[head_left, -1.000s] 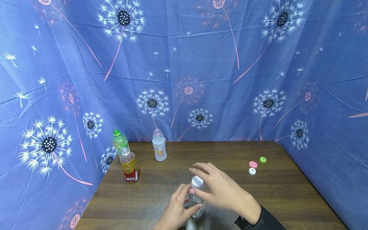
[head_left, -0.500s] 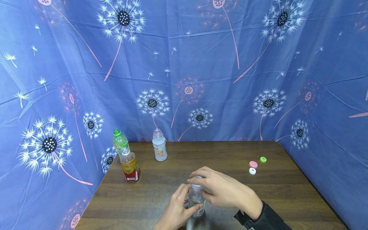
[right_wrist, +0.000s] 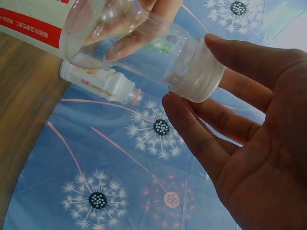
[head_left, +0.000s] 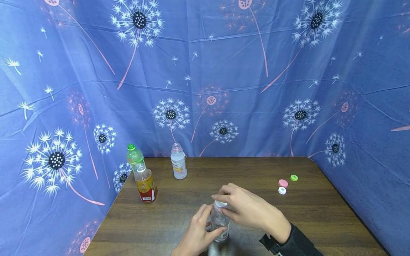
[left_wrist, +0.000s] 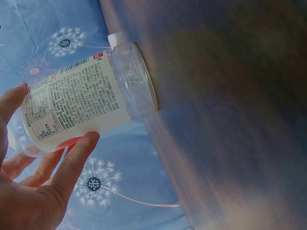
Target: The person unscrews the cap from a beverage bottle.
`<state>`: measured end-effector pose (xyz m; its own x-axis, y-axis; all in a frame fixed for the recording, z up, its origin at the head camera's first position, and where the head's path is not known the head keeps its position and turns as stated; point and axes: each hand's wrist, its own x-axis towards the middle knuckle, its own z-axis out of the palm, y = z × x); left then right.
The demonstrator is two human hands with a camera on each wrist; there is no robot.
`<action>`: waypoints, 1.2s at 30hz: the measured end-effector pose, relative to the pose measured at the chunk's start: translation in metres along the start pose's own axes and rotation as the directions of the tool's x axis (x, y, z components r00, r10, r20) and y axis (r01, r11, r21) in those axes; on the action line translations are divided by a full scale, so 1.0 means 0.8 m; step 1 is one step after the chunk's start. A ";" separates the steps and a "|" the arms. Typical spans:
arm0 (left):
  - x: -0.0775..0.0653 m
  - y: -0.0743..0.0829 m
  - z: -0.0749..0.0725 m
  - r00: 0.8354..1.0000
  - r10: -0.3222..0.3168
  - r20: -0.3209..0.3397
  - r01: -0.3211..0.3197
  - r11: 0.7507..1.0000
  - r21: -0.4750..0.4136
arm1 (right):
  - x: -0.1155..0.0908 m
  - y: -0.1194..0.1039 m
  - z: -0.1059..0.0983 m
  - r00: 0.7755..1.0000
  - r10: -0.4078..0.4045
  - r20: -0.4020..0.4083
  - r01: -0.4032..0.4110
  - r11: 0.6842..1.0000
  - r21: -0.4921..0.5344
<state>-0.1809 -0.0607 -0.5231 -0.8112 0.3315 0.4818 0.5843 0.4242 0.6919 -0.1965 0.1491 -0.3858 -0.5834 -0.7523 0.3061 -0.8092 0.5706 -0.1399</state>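
Note:
A clear plastic bottle (head_left: pixel 219 222) with a white cap (head_left: pixel 220 203) stands upright at the front middle of the table. My left hand (head_left: pixel 199 229) holds it round the body, thumb on the near side. The printed label (left_wrist: pixel 72 100) faces the left wrist view, and the bottle's base meets the tabletop there. My right hand (head_left: pixel 251 208) pinches the cap from above. In the right wrist view, the thumb and a finger lie on opposite sides of the white cap (right_wrist: pixel 204 72), which sits at the bottle's neck.
On the wooden table (head_left: pixel 250 170), a green bottle (head_left: pixel 135 158), a bottle with a yellow-and-red label (head_left: pixel 145 185) and a whitish bottle (head_left: pixel 178 163) stand at the left and back. Pink (head_left: pixel 283 183), white (head_left: pixel 282 191) and green caps (head_left: pixel 294 177) lie at right. A blue patterned cloth (head_left: pixel 205 71) surrounds the table.
My right hand has come from spread fingers beside the cap to a pinch on it, with the wrist turned slightly. My left hand keeps its place on the bottle.

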 end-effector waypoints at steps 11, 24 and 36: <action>0.000 0.001 -0.001 1.000 -0.010 0.011 0.010 1.000 0.004 | 0.004 -0.004 0.015 0.988 0.021 -0.155 -0.040 0.992 -0.119; 0.000 0.000 -0.001 1.000 -0.010 0.021 0.010 1.000 0.008 | 0.000 -0.002 0.018 0.991 0.100 -0.093 -0.105 0.993 -0.049; -0.001 0.001 -0.003 0.998 -0.038 0.056 0.039 0.999 -0.012 | -0.005 0.012 -0.010 0.987 -0.138 0.079 0.134 0.989 0.059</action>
<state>-0.1802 -0.0625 -0.5216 -0.8303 0.3618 0.4239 0.5518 0.4268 0.7165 -0.2016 0.1603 -0.3811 -0.4697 -0.8476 0.2469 -0.8826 0.4446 -0.1530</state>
